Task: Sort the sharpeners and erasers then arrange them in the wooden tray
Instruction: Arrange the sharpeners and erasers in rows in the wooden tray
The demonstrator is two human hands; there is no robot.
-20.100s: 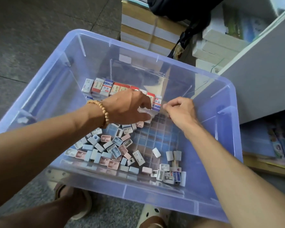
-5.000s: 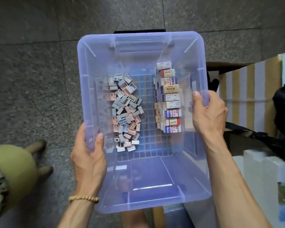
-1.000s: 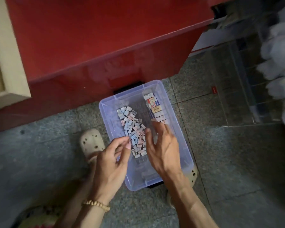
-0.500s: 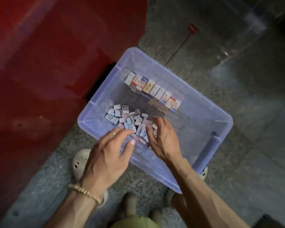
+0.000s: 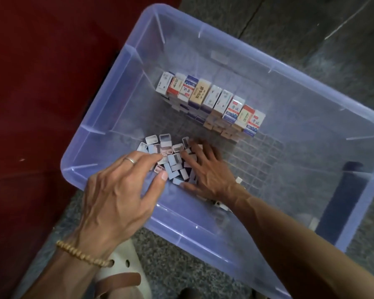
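Bin (image 5: 311, 87) beside red cabinet (image 5: 41, 83) (sandal (image 5: 121, 255) below).

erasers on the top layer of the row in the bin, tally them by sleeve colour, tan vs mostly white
tan erasers: 1
mostly white erasers: 8
total: 9

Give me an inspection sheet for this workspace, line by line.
Surface: grey stone floor; clear bin on it.
Job's things: erasers in a tidy row by the far wall; sharpeners in a loose pile near the front. Wooden tray: nothing seen.
Clutter: nothing seen.
Grippers: left hand open, fingertips at the pile; right hand open, flat on the pile.
Cables: nothing seen.
Surroundings: red cabinet at left; sandal below.
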